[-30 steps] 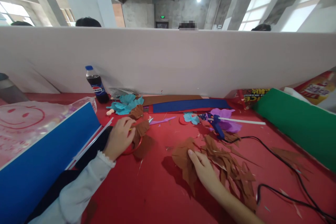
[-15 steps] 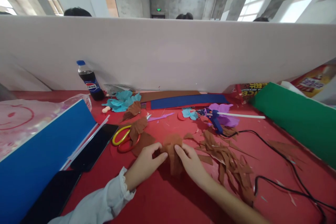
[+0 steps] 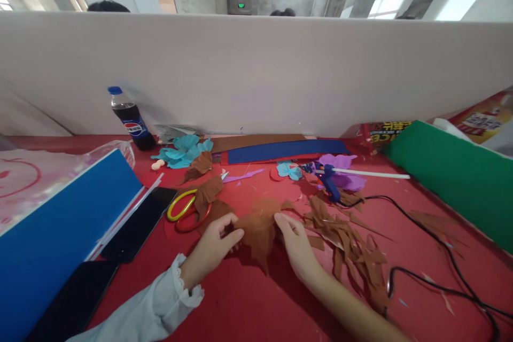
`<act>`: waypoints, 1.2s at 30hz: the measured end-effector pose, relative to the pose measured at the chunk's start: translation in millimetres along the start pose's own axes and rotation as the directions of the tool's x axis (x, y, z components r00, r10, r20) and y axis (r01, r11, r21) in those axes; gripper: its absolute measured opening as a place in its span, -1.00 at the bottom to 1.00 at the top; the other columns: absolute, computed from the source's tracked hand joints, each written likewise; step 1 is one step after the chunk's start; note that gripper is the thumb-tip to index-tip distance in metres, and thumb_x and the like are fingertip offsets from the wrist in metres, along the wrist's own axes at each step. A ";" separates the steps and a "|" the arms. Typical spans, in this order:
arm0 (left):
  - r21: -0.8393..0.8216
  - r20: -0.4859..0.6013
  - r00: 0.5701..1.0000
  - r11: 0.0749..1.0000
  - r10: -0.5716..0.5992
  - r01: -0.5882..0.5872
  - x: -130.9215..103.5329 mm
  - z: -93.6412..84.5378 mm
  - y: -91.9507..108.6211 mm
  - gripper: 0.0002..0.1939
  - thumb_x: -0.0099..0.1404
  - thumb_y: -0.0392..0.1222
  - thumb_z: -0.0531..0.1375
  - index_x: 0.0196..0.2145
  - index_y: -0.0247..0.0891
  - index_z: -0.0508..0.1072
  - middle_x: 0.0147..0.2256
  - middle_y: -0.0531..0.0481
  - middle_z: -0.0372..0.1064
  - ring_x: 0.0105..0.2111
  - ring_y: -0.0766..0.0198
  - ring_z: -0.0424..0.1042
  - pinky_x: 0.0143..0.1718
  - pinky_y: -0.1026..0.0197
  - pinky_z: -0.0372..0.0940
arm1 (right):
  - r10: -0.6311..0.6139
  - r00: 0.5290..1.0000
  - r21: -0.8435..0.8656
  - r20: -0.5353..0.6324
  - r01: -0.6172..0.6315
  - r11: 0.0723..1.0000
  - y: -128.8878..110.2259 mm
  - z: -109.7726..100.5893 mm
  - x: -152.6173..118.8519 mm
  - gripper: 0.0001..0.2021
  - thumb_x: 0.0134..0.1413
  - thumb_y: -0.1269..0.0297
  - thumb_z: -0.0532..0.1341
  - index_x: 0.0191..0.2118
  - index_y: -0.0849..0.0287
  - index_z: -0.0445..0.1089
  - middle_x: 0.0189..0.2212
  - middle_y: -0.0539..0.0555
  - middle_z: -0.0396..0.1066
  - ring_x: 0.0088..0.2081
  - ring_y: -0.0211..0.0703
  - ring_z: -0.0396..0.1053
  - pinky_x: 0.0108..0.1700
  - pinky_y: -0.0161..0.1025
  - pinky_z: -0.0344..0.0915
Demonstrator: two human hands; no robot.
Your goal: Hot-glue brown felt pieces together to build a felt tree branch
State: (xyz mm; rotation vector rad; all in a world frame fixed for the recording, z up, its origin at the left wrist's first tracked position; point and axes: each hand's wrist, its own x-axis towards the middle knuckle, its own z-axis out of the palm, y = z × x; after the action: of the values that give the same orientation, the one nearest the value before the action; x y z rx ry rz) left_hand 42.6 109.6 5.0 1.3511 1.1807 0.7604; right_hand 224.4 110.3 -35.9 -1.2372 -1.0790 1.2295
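A brown crepe paper piece, cut with pointed petal-like ends, is spread between my two hands above the red table. My left hand pinches its left edge between thumb and fingers. On the right edge, my right hand grips it with thumb and fingertips pressed together. Left of my left hand lie scissors with yellow and red handles, partly under brown paper scraps. Several brown paper strips are heaped to the right of my right hand.
A blue glue gun with a white stick and black cable lies right, beside a purple paper flower. Blue paper flowers, a cola bottle, dark phones, a blue board and a green board surround the work.
My hands have moved apart, the left one leftward, and the brown paper has opened out wider between them. The view has tilted slightly downward.
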 end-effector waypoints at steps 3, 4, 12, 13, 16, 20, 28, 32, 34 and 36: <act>-0.083 -0.146 0.987 0.993 0.072 -0.085 -1.9 -6.1 -2.4 -0.76 0.13 -0.05 0.10 -0.53 -0.27 0.20 -0.59 0.12 0.17 -0.59 0.42 0.18 -0.57 0.37 0.11 | -0.005 1.000 -0.004 -0.024 0.005 1.000 -0.6 -1.1 -1.2 -0.66 0.01 0.01 0.07 -0.56 0.19 0.20 -0.60 -0.05 0.08 -0.49 -0.28 0.04 -0.47 -0.36 0.05; -0.112 -0.208 0.974 0.987 0.093 -0.119 -3.5 -6.8 -3.6 -0.76 0.13 -0.06 0.10 -0.52 -0.27 0.20 -0.59 0.12 0.17 -0.59 0.42 0.18 -0.57 0.37 0.12 | -0.014 0.999 -0.021 -0.031 0.013 1.000 -1.8 -1.3 -2.0 -0.66 0.02 0.02 0.06 -0.58 0.18 0.17 -0.61 -0.06 0.04 -0.50 -0.29 0.01 -0.48 -0.36 0.02; -0.055 -0.172 0.982 0.994 0.081 -0.092 -20.6 19.1 2.5 -0.74 0.10 -0.02 0.12 -0.55 -0.25 0.21 -0.62 0.12 0.13 -0.63 0.42 0.16 -0.62 0.36 0.13 | -0.110 0.989 -0.257 0.103 0.133 0.957 -16.3 8.9 -25.6 -0.65 0.12 0.12 -0.02 -0.61 0.17 0.08 -0.63 -0.09 -0.06 -0.55 -0.34 -0.08 -0.55 -0.36 -0.12; -0.058 -0.139 0.987 0.995 0.077 -0.085 -21.7 22.2 3.0 -0.74 0.11 -0.01 0.11 -0.53 -0.25 0.23 -0.60 0.11 0.16 -0.61 0.41 0.19 -0.60 0.36 0.15 | -0.114 0.984 -0.267 0.137 0.147 0.953 -17.1 10.6 -28.9 -0.65 0.13 0.14 -0.02 -0.60 0.19 0.12 -0.63 -0.08 -0.01 -0.55 -0.34 -0.05 -0.55 -0.37 -0.09; -0.066 -0.043 0.991 0.990 0.124 -0.127 -24.2 26.0 0.5 -0.75 0.17 0.00 0.08 -0.41 -0.26 0.30 -0.48 0.03 0.26 -0.53 0.37 0.26 -0.51 0.33 0.22 | -0.110 0.970 -0.262 0.215 0.166 0.951 -18.7 13.5 -35.2 -0.67 0.14 0.16 -0.02 -0.54 0.22 0.27 -0.61 -0.05 0.15 -0.53 -0.31 0.07 -0.50 -0.38 0.01; -0.046 0.012 0.982 0.981 0.187 -0.186 -25.7 23.3 -5.9 -0.73 0.24 -0.03 0.03 -0.18 -0.22 0.32 -0.30 -0.04 0.32 -0.35 0.29 0.32 -0.33 0.27 0.27 | -0.083 0.951 -0.145 0.297 0.131 0.981 -20.8 13.7 -36.3 -0.73 0.12 0.15 0.02 -0.32 0.19 0.38 -0.51 -0.01 0.30 -0.46 -0.25 0.22 -0.41 -0.36 0.14; -0.067 0.025 0.994 0.993 0.103 -0.101 -24.7 24.4 -7.3 -0.60 0.27 0.03 -0.04 -0.09 -0.27 0.33 -0.56 0.09 0.17 -0.67 0.45 0.09 -0.64 0.36 0.08 | -0.065 0.953 -0.044 0.296 0.081 0.996 -19.5 13.8 -30.4 -0.76 0.09 0.16 0.07 -0.28 0.19 0.39 -0.43 0.00 0.38 -0.37 -0.24 0.30 -0.30 -0.35 0.23; -0.021 -0.230 0.963 0.989 0.136 -0.145 -22.6 22.6 -8.8 -0.71 0.23 -0.03 0.02 -0.18 -0.26 0.30 -0.53 0.09 0.17 -0.65 0.46 0.08 -0.66 0.38 0.02 | -0.021 0.962 -0.009 0.274 0.024 1.000 -17.2 13.0 -27.2 -0.72 0.10 0.14 0.06 -0.29 0.19 0.43 -0.42 0.00 0.40 -0.34 -0.21 0.32 -0.27 -0.33 0.25; 0.008 -0.347 0.927 0.988 0.145 -0.151 -19.7 20.7 -9.5 -0.72 0.20 -0.05 0.04 -0.18 -0.24 0.25 -0.41 0.03 0.23 -0.59 0.45 0.15 -0.63 0.38 0.06 | 0.011 0.962 0.024 0.274 -0.018 1.000 -16.1 12.7 -26.5 -0.70 0.09 0.11 0.07 -0.30 0.21 0.43 -0.43 0.01 0.41 -0.36 -0.20 0.33 -0.30 -0.32 0.26; 0.019 -0.331 0.936 0.992 0.124 -0.125 -17.0 19.6 -10.4 -0.71 0.19 -0.06 0.05 -0.15 -0.23 0.23 -0.32 -0.01 0.26 -0.53 0.41 0.22 -0.59 0.37 0.11 | 0.033 0.959 0.066 0.282 -0.054 0.996 -15.4 12.7 -26.2 -0.68 0.09 0.08 0.08 -0.29 0.22 0.43 -0.42 0.04 0.41 -0.35 -0.18 0.34 -0.29 -0.29 0.28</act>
State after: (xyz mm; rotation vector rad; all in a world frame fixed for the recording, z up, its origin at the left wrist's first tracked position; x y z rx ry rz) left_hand 53.8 86.0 -4.9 1.3383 1.3628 1.1133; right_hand 210.9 86.0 -18.1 -1.0563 -1.2039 1.4981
